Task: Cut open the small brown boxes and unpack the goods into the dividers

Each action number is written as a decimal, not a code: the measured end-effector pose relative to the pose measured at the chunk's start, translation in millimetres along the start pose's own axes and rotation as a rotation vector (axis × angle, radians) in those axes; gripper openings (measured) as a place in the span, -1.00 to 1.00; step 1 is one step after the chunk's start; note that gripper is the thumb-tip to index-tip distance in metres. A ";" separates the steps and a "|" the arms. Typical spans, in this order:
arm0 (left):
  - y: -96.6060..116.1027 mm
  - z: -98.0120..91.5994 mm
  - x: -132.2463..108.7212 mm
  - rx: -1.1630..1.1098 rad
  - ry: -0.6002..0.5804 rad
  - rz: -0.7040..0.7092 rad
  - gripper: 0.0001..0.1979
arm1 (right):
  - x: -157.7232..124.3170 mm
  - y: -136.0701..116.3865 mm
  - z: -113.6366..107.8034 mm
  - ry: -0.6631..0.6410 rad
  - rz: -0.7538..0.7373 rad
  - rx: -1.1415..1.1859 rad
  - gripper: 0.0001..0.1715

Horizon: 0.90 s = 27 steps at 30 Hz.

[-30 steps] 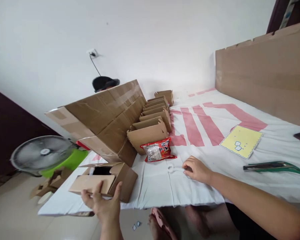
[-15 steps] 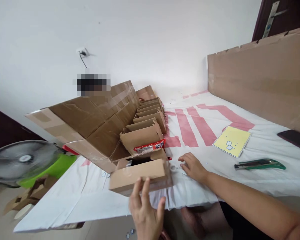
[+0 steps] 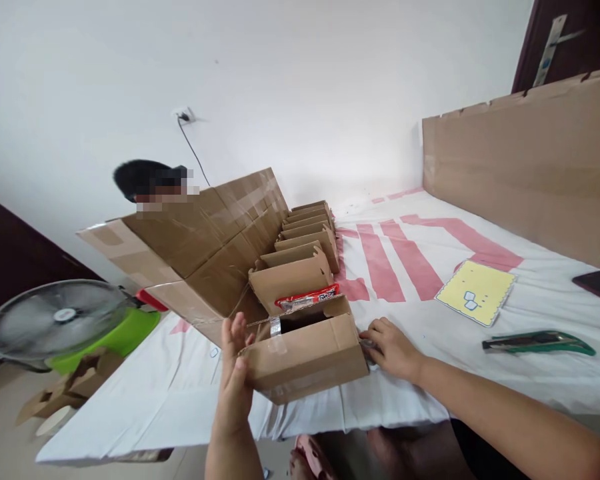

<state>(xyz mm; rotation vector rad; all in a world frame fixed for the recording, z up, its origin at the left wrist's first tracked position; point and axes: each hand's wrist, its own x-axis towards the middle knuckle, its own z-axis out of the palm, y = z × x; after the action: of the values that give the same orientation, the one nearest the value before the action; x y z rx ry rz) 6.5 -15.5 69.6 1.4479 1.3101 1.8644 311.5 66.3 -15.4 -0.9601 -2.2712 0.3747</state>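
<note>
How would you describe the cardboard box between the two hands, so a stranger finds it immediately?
At the near edge of the white-clothed table, look between the left hand and right hand. There is the brown box, open on top. Unlike the row of boxes beyond it, it is nearest the edge, in front of the red packet.

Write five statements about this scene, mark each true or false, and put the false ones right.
1. The left hand touches the nearest box. True.
2. The nearest box is closed all over. False: its top has an opening, dark inside.
3. The green-handled knife lies closer to the table's near edge than the yellow card. True.
4. The red packet rests on the yellow card. False: the red packet is just behind the nearest box.
5. The fan stands left of the table. True.
</note>
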 end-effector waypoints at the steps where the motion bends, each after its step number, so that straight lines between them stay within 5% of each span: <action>1: -3.1 1.4 0.4 -0.009 -0.026 -0.028 -0.29 | -0.3 -1.3 -1.0 0.004 0.014 -0.018 -0.76; 8: -10.5 1.0 -5.4 0.135 -0.014 -0.014 -0.76 | -0.1 3.5 -6.4 0.088 0.173 -0.099 -0.79; 13: -11.6 2.3 -9.1 0.080 0.048 -0.127 -0.68 | 2.0 11.3 -6.7 0.178 0.185 0.033 -0.73; 20: -9.6 0.2 -5.5 0.156 -0.024 -0.084 -0.77 | 5.2 17.4 -9.2 0.286 0.224 0.132 -0.78; 27: -10.7 4.3 -6.1 0.109 0.028 -0.089 -0.72 | 7.2 24.5 -11.8 0.208 0.288 0.166 -0.71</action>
<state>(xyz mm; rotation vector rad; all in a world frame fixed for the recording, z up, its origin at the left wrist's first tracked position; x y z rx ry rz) 10.4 -13.8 57.3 1.3972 1.4851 1.7875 328.5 88.7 -15.0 -1.1829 -1.8869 0.5505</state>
